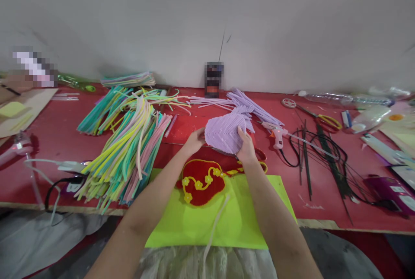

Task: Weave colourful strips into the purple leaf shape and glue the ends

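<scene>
Between both hands I hold up a rounded lavender pipe-cleaner panel (223, 134) with a herringbone pattern. My left hand (196, 140) grips its left edge, fingers mostly hidden behind it. On the right edge, my right hand (247, 146) clasps it with the thumb on the front face. Below the hands, a red fuzzy panel (204, 190) with yellow flowers and a twisted yellow handle lies on a lime-green sheet (240, 231). Another lavender ribbed piece (248, 117) sits just behind the held panel. Scissors (260, 154) lie partly hidden by my right hand.
Pipe cleaners in mixed colours (129, 149) pile up at left; loose lavender pipe cleaners (253, 104) lie behind. A pink glue gun (278, 136), its cable, dark green stems (330, 162) and yellow-handled scissors (327, 121) are at right. A person's hand (19, 82) shows far left.
</scene>
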The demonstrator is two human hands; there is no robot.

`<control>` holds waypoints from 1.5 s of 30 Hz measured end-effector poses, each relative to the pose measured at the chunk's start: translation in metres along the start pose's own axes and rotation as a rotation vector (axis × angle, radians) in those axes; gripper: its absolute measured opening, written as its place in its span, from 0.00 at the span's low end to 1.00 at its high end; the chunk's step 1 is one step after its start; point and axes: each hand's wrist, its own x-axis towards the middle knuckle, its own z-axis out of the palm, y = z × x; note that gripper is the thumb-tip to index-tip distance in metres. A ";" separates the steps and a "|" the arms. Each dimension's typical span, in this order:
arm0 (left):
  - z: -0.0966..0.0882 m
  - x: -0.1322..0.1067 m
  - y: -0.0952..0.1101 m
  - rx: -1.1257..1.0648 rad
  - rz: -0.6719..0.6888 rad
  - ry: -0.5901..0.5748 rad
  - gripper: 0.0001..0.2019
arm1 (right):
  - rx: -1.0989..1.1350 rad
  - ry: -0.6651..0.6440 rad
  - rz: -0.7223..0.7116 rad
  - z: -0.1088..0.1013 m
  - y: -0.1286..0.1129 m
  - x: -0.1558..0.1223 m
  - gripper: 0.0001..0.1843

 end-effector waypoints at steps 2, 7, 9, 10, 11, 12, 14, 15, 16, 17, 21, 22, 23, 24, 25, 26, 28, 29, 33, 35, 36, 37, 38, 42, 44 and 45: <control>0.001 0.000 -0.001 -0.027 -0.023 0.008 0.18 | 0.001 -0.001 -0.008 0.001 0.000 -0.001 0.13; 0.000 0.000 -0.005 -0.333 -0.212 0.112 0.28 | -0.013 0.002 -0.020 0.002 0.002 -0.002 0.12; 0.000 0.000 -0.004 -0.403 -0.240 0.067 0.31 | -0.030 -0.008 -0.021 0.002 0.003 -0.002 0.12; 0.001 -0.001 -0.003 -0.398 -0.234 0.045 0.30 | -0.038 -0.016 -0.024 0.003 0.004 -0.002 0.12; 0.001 -0.002 -0.002 -0.370 -0.217 0.035 0.29 | -0.046 -0.025 -0.027 0.003 0.004 -0.003 0.12; 0.002 -0.003 -0.001 -0.325 -0.191 0.035 0.28 | -0.053 -0.034 -0.032 0.003 0.005 -0.003 0.12; 0.005 -0.005 0.002 -0.217 -0.132 0.049 0.29 | -0.063 -0.044 -0.041 0.004 0.005 -0.003 0.12; 0.006 -0.006 0.004 -0.171 -0.105 0.055 0.30 | -0.066 -0.046 -0.043 0.004 0.006 -0.003 0.12; 0.006 -0.006 0.005 -0.134 -0.081 0.066 0.30 | -0.068 -0.048 -0.047 0.004 0.006 -0.003 0.12; 0.007 -0.006 0.006 -0.102 -0.062 0.076 0.30 | -0.071 -0.049 -0.053 0.004 0.006 -0.002 0.12; 0.006 -0.005 0.005 -0.010 0.012 0.139 0.26 | -0.095 -0.048 -0.068 0.004 0.008 -0.002 0.13; 0.006 -0.004 0.005 0.005 0.043 0.153 0.26 | -0.103 -0.041 -0.071 0.004 0.008 -0.002 0.13; 0.005 -0.004 0.004 0.014 0.075 0.165 0.27 | -0.108 -0.030 -0.073 0.003 0.008 -0.001 0.13; 0.004 -0.004 0.004 0.019 0.104 0.177 0.29 | -0.111 -0.020 -0.075 0.003 0.008 -0.001 0.14; 0.004 -0.004 0.005 0.024 0.127 0.189 0.31 | -0.110 -0.011 -0.077 0.003 0.008 -0.001 0.14; 0.003 -0.004 0.006 0.030 0.144 0.202 0.31 | -0.106 -0.005 -0.078 0.003 0.008 -0.001 0.14; 0.003 -0.005 0.009 0.063 0.169 0.218 0.27 | -0.097 0.000 -0.077 0.003 0.007 -0.001 0.14; 0.003 -0.005 0.010 0.089 0.179 0.220 0.22 | -0.093 0.000 -0.076 0.003 0.007 -0.001 0.14; 0.003 -0.007 0.014 0.169 0.189 0.223 0.12 | -0.077 -0.010 -0.077 0.004 0.006 -0.002 0.13; 0.003 -0.007 0.014 0.178 0.187 0.237 0.11 | -0.073 -0.016 -0.076 0.004 0.006 -0.003 0.13; 0.003 -0.007 0.014 0.181 0.189 0.242 0.11 | -0.074 -0.017 -0.072 0.005 0.006 -0.003 0.13; 0.003 -0.007 0.013 0.185 0.193 0.247 0.10 | -0.077 -0.017 -0.068 0.005 0.006 -0.003 0.12; 0.002 -0.007 0.013 0.190 0.196 0.252 0.10 | -0.081 -0.016 -0.065 0.005 0.006 -0.003 0.12; 0.000 -0.007 0.014 0.224 0.195 0.265 0.07 | -0.087 -0.023 -0.076 0.004 0.007 -0.002 0.12; -0.001 -0.008 0.015 0.241 0.186 0.273 0.06 | -0.086 -0.037 -0.080 0.003 0.008 -0.001 0.12; -0.001 -0.008 0.015 0.249 0.181 0.280 0.05 | -0.088 -0.043 -0.081 0.003 0.009 -0.001 0.12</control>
